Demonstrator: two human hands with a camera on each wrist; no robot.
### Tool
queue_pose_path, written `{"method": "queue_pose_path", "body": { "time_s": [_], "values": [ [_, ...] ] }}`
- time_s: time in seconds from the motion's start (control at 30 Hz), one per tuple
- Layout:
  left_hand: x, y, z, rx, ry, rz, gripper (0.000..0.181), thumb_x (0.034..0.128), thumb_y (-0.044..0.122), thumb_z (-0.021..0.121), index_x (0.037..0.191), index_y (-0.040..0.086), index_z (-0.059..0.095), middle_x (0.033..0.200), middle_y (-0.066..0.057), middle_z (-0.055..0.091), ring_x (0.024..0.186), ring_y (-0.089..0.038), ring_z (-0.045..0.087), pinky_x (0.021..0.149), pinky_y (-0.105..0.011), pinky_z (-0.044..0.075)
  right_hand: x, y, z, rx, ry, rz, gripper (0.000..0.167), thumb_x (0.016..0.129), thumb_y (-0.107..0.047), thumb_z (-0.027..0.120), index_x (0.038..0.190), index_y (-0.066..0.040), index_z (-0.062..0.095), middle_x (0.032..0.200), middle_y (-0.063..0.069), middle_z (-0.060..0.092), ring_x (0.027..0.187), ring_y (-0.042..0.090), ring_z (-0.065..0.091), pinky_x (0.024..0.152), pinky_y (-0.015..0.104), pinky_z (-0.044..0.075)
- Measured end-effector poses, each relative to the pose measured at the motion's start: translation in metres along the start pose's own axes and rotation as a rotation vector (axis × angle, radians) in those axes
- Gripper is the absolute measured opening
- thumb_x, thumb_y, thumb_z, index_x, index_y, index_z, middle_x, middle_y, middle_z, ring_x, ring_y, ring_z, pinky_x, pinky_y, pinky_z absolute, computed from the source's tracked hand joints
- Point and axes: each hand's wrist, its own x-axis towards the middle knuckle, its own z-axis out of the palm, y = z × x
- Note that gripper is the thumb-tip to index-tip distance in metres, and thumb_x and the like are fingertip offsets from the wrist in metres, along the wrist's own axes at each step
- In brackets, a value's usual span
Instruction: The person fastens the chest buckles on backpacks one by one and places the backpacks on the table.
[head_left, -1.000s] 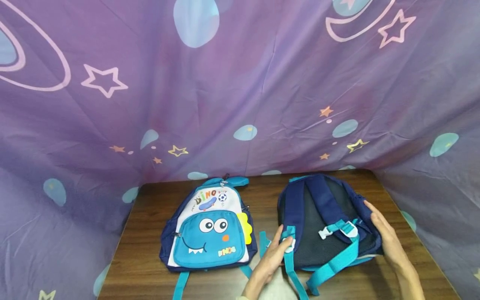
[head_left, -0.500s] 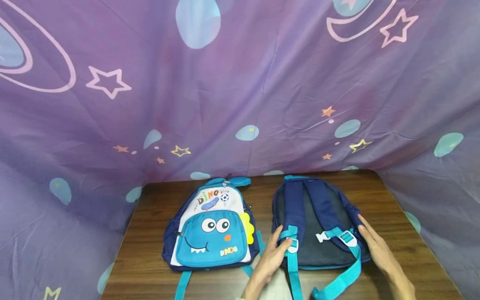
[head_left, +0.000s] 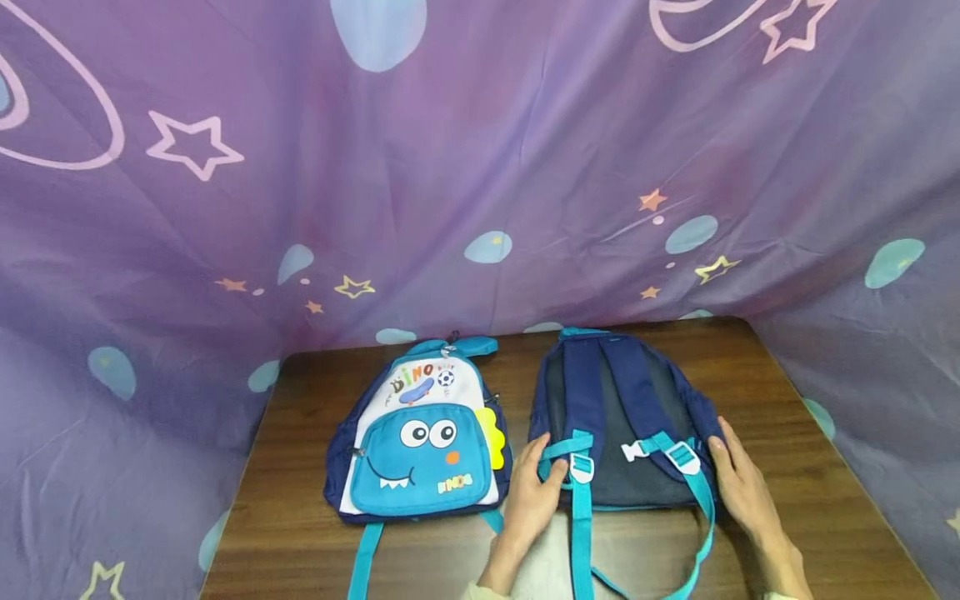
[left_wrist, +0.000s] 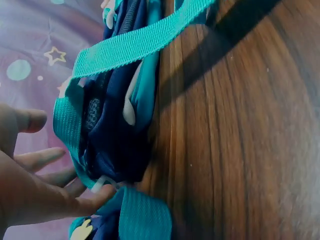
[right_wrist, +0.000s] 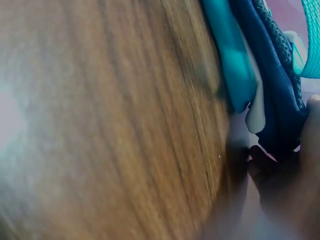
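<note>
A navy backpack (head_left: 637, 400) lies on the table with its strap side up. Its padded shoulder straps end in turquoise webbing with white buckles. My left hand (head_left: 529, 505) touches its lower left side, near a turquoise strap (head_left: 581, 533). In the left wrist view the fingers of that hand (left_wrist: 45, 180) are spread, and a fingertip meets the bag's corner. My right hand (head_left: 746, 487) rests along the bag's lower right side, its fingers mostly straight. The right wrist view shows that hand (right_wrist: 280, 185) dark and blurred against the backpack's corner (right_wrist: 277, 115).
A second backpack (head_left: 420, 450), white and blue with a dinosaur face and yellow spikes, lies front side up on the left. The brown wooden table (head_left: 277, 475) has a purple patterned curtain (head_left: 450, 167) behind it and at both sides.
The navy backpack has shifted left and turned straighter, with both hands moving along at its sides. Its turquoise webbing now hangs toward the near edge. The dinosaur backpack lies as before.
</note>
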Motion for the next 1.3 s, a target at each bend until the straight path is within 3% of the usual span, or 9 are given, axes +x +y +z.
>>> {"method": "queue_pose_path", "body": {
  "time_s": [0.17, 0.33, 0.43, 0.57, 0.7, 0.87, 0.97, 1.13, 1.3],
  "values": [
    [0.005, -0.005, -0.006, 0.085, 0.119, 0.096, 0.041, 0.0935, 0.015, 0.066, 0.134, 0.009, 0.062, 0.137, -0.011, 0.06, 0.13, -0.031, 0.054, 0.111, -0.05, 0.039, 0.001, -0.009, 0.0, 0.003, 0.059, -0.058, 0.057, 0.108, -0.029, 0.041, 0.158, -0.006, 0.024, 0.157, 0.033, 0.027, 0.145, 0.053, 0.024, 0.121, 0.029, 0.01],
    [0.002, -0.012, -0.008, 0.182, 0.232, 0.16, 0.032, 0.0871, 0.011, 0.073, 0.119, 0.012, 0.07, 0.118, -0.004, 0.066, 0.113, -0.025, 0.061, 0.098, -0.041, 0.047, 0.001, -0.033, 0.008, -0.006, 0.195, -0.26, 0.049, 0.092, -0.012, 0.07, 0.137, 0.0, 0.056, 0.144, 0.027, 0.05, 0.146, 0.022, 0.034, 0.114, 0.013, 0.015],
    [-0.001, -0.013, -0.004, 0.238, 0.271, 0.282, 0.028, 0.0828, 0.012, 0.077, 0.11, 0.014, 0.073, 0.104, 0.002, 0.067, 0.099, -0.018, 0.061, 0.087, -0.034, 0.049, 0.0, -0.05, 0.015, -0.069, 0.185, -0.429, 0.038, 0.079, -0.006, 0.08, 0.116, -0.002, 0.07, 0.129, 0.021, 0.063, 0.141, 0.011, 0.039, 0.119, 0.029, 0.02],
    [-0.002, -0.013, 0.004, 0.321, 0.244, 0.448, 0.022, 0.0819, 0.019, 0.079, 0.103, 0.018, 0.074, 0.091, 0.007, 0.067, 0.085, -0.009, 0.058, 0.076, -0.024, 0.046, 0.003, -0.069, 0.025, -0.164, 0.077, -0.533, 0.038, 0.073, -0.005, 0.082, 0.109, -0.006, 0.073, 0.124, 0.016, 0.067, 0.136, 0.031, 0.044, 0.114, 0.063, 0.022],
    [0.0, -0.014, 0.005, 0.333, 0.266, 0.326, 0.018, 0.084, 0.019, 0.076, 0.102, 0.018, 0.072, 0.086, 0.005, 0.062, 0.08, -0.008, 0.055, 0.073, -0.022, 0.045, 0.009, -0.078, 0.031, -0.231, -0.053, -0.5, 0.042, 0.072, -0.004, 0.08, 0.114, -0.007, 0.071, 0.13, 0.018, 0.063, 0.13, 0.047, 0.043, 0.105, 0.071, 0.026],
    [0.002, -0.02, -0.002, 0.395, 0.215, 0.093, 0.036, 0.0875, 0.01, 0.067, 0.124, 0.012, 0.062, 0.118, -0.009, 0.058, 0.107, -0.024, 0.058, 0.087, -0.04, 0.05, 0.01, -0.073, 0.036, -0.322, -0.082, -0.445, 0.041, 0.074, -0.007, 0.081, 0.113, -0.007, 0.072, 0.131, 0.018, 0.063, 0.131, 0.047, 0.043, 0.102, 0.069, 0.028],
    [0.003, -0.023, -0.006, 0.49, 0.119, 0.099, 0.049, 0.0871, 0.002, 0.062, 0.135, 0.009, 0.056, 0.128, -0.017, 0.057, 0.113, -0.033, 0.059, 0.089, -0.047, 0.051, 0.009, -0.069, 0.042, -0.36, -0.068, -0.43, 0.038, 0.077, -0.01, 0.081, 0.114, -0.007, 0.073, 0.132, 0.016, 0.063, 0.132, 0.044, 0.043, 0.103, 0.068, 0.028],
    [0.008, -0.025, -0.013, 0.611, 0.089, 0.129, 0.034, 0.0868, 0.003, 0.069, 0.121, 0.008, 0.065, 0.102, -0.009, 0.065, 0.093, -0.027, 0.065, 0.072, -0.039, 0.054, 0.008, -0.065, 0.05, -0.357, -0.041, -0.453, 0.031, 0.078, -0.011, 0.082, 0.108, -0.008, 0.075, 0.127, 0.014, 0.065, 0.127, 0.041, 0.047, 0.1, 0.065, 0.03],
    [0.011, -0.025, -0.017, 0.534, 0.093, 0.107, 0.023, 0.0891, 0.011, 0.069, 0.112, 0.011, 0.067, 0.102, -0.004, 0.059, 0.097, -0.023, 0.061, 0.077, -0.038, 0.051, 0.01, -0.064, 0.052, -0.289, 0.057, -0.488, 0.029, 0.077, -0.007, 0.082, 0.104, -0.009, 0.075, 0.11, 0.009, 0.071, 0.108, 0.029, 0.055, 0.097, 0.057, 0.033]
  ]
}}
